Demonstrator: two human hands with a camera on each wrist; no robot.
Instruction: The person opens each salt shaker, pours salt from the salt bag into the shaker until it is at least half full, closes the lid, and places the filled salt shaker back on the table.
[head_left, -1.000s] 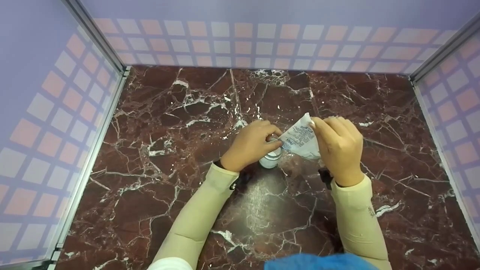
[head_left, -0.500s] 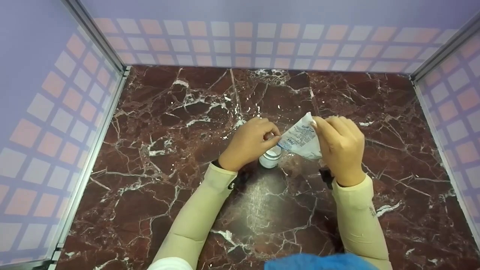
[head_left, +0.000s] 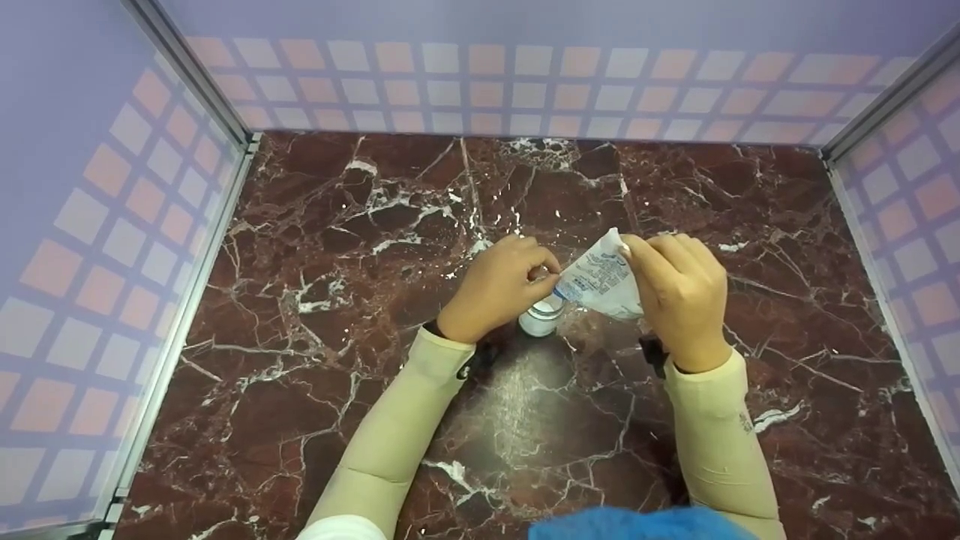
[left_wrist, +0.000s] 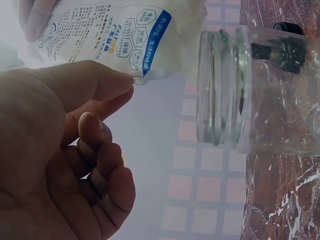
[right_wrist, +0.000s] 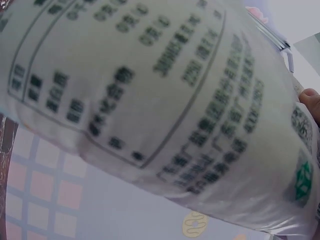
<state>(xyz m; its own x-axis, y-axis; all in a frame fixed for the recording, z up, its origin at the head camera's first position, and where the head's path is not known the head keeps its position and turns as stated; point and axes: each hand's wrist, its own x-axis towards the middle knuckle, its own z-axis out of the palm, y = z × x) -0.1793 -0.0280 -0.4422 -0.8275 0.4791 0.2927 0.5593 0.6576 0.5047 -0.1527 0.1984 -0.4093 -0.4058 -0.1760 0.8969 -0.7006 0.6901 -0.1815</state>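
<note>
Fingers of the left hand [head_left: 495,290] pinch the printed packet [head_left: 600,281] at its blue-banded end; the right hand [head_left: 680,300] grips its raised end. I note it slopes toward the mouth of a glass jar [head_left: 538,325], positioned midway between the marbled counter's [head_left: 255,405] left and right edges.

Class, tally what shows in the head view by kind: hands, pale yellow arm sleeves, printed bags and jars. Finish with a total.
Hands: 2 (left hand, right hand)
Sleeves: 2 (left sleeve, right sleeve)
Bags: 1 (printed bag)
Jars: 1 (glass jar)
Total: 6
</note>
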